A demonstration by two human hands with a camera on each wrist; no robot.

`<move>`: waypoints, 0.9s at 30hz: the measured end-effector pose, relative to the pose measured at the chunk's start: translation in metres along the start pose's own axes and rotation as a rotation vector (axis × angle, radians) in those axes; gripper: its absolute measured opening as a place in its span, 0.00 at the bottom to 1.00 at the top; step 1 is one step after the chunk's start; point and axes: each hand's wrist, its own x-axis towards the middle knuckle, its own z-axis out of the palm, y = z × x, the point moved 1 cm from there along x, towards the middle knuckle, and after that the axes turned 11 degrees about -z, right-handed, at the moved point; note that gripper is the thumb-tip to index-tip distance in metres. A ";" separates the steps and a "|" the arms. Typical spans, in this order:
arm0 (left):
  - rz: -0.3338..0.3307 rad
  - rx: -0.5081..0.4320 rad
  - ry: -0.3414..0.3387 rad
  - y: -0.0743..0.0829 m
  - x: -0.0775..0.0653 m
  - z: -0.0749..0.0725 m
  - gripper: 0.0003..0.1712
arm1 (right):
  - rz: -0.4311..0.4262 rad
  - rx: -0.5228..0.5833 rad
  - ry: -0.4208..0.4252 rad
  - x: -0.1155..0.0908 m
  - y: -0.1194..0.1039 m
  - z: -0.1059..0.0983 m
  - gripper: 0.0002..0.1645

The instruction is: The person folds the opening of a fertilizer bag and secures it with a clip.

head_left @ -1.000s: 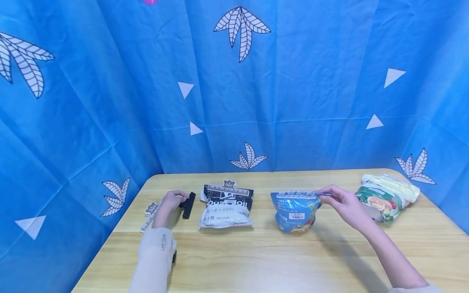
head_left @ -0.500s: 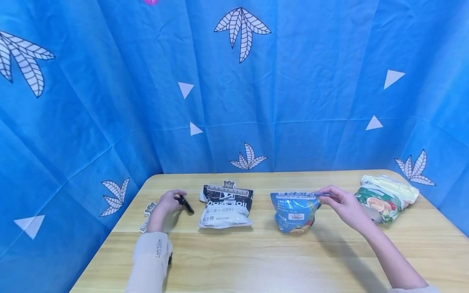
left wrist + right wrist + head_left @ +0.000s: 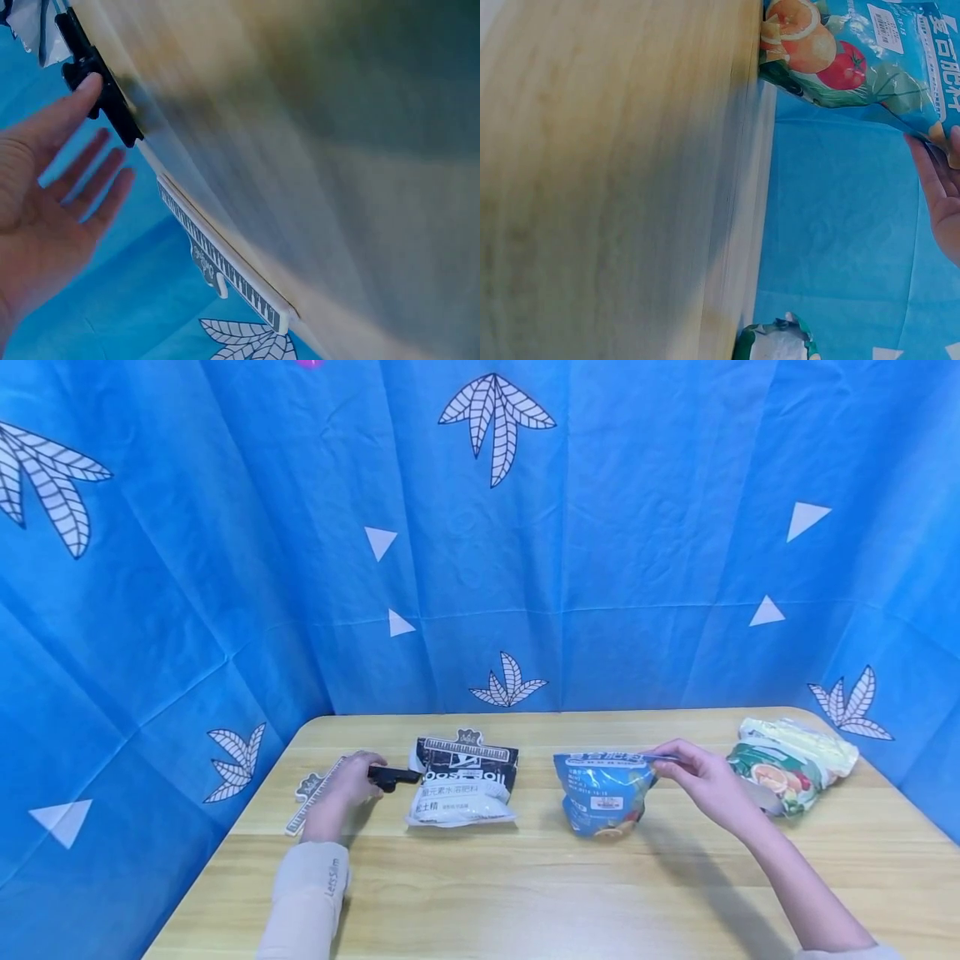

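My left hand [image 3: 347,787] holds a black bag clip [image 3: 393,777] above the left part of the table. In the left wrist view, the thumb presses on the clip [image 3: 99,79] while the other visible fingers spread below it. In the head view the clip lies nearly level, its far end by the left edge of a black-and-white pouch [image 3: 463,793]. My right hand [image 3: 697,774] pinches the top right corner of a blue fertilizer pouch [image 3: 603,793], which stands upright. Oranges and a tomato are printed on this pouch [image 3: 847,56] in the right wrist view.
A piano-key clip [image 3: 315,797] lies left of my left hand; a similar one [image 3: 467,745] sits across the black-and-white pouch's top. Beyond my right hand lies a crumpled green-and-white bag [image 3: 791,768]. A blue curtain [image 3: 637,568] surrounds the wooden table [image 3: 525,893].
My left hand has turned the black clip from steeply upright to nearly level, its end now pointing right toward the black-and-white pouch. The right hand and blue pouch have stayed put.
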 end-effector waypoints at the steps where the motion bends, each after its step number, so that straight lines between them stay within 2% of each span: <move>1: 0.007 0.004 -0.009 0.001 0.001 0.001 0.25 | 0.000 -0.001 0.001 0.000 0.000 0.000 0.10; 3: 0.027 0.013 -0.025 0.001 0.003 0.002 0.23 | -0.002 -0.003 0.002 0.000 -0.001 0.000 0.10; 6: 0.019 0.006 -0.043 0.004 0.004 0.002 0.14 | -0.005 -0.002 0.004 0.000 -0.001 0.000 0.10; 9: 0.022 0.001 -0.029 0.007 0.005 -0.001 0.06 | -0.008 -0.006 0.003 0.000 -0.001 0.000 0.10; 14: 0.069 -0.044 -0.014 0.009 0.006 -0.004 0.01 | -0.003 -0.016 0.004 0.000 0.000 0.000 0.10; 19: 0.073 -0.132 -0.025 0.010 0.007 -0.008 0.07 | -0.002 -0.008 0.011 0.001 0.000 0.000 0.10; 27: -0.038 -0.139 -0.129 0.012 0.003 -0.010 0.12 | 0.000 0.013 0.009 0.000 -0.002 0.000 0.11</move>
